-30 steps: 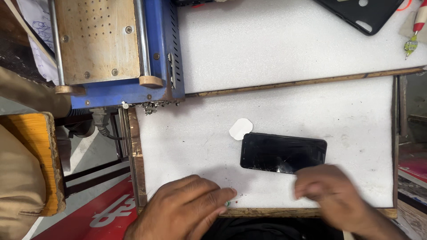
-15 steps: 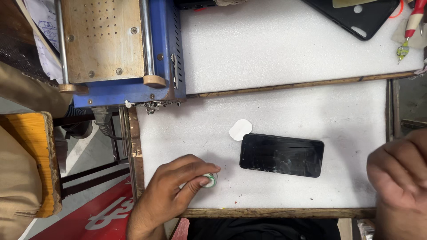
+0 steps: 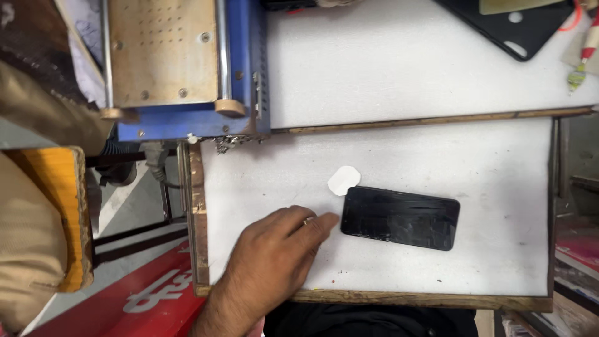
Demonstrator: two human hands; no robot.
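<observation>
While my left hand (image 3: 274, 256) lay flat with loose fingers holding nothing, its fingertips sat just beside the black phone (image 3: 400, 218) on the white board (image 3: 437, 162). Nearby lay a white pick (image 3: 344, 180); a blue machine (image 3: 187, 68) stood behind. My right hand was out of view.

My left hand (image 3: 274, 249) lies on the white board (image 3: 499, 187), fingertips just beside the black phone (image 3: 400, 218). A white pick (image 3: 343, 180) touches the phone's upper-left corner. Right of the phone the board lies open; a blue machine (image 3: 187, 68) bounds the far-left corner.
</observation>
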